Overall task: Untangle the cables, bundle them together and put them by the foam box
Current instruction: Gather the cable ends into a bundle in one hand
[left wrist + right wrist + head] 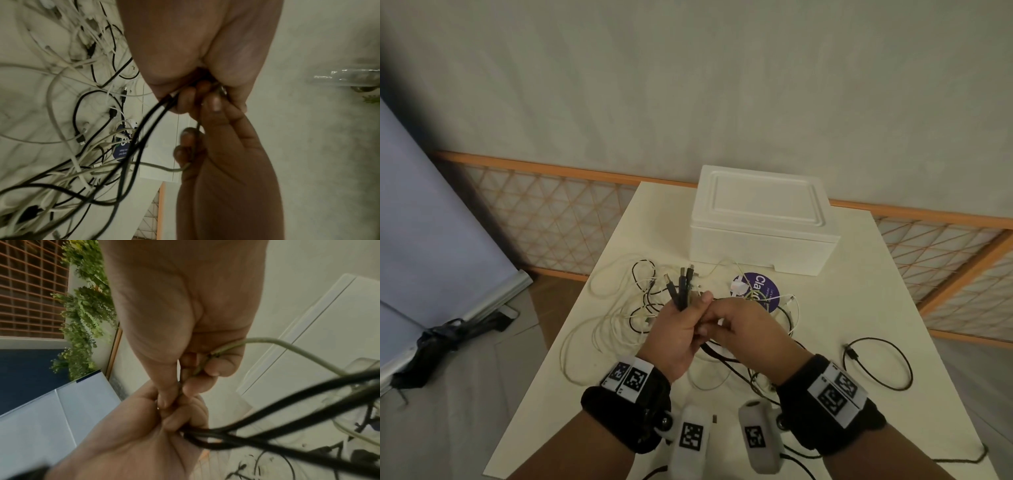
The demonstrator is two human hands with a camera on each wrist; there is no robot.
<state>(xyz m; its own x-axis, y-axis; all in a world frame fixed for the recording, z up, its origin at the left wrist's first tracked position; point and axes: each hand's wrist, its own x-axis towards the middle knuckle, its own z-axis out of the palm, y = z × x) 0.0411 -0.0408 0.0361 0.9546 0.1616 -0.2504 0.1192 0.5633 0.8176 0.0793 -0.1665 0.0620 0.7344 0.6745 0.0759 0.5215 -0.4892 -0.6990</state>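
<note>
Left hand (677,334) grips a bunch of black cables (681,287), plug ends pointing to 12 o'clock. Right hand (746,325) pinches a pale cable (292,345) beside it. Remaining cables (619,308) lie tangled on the counter (859,291). Foam box (760,219) stands at 12 o'clock.

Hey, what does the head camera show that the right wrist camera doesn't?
Only the head view shows the whole foam box with its lid on, the purple sticker, the black plug ends sticking up from the left hand, and the lone black cable looped on the table.

Only the right wrist view shows the green plant and a pale cable pinched in the right hand.

Both show the two hands meeting, gripping black cables.
</note>
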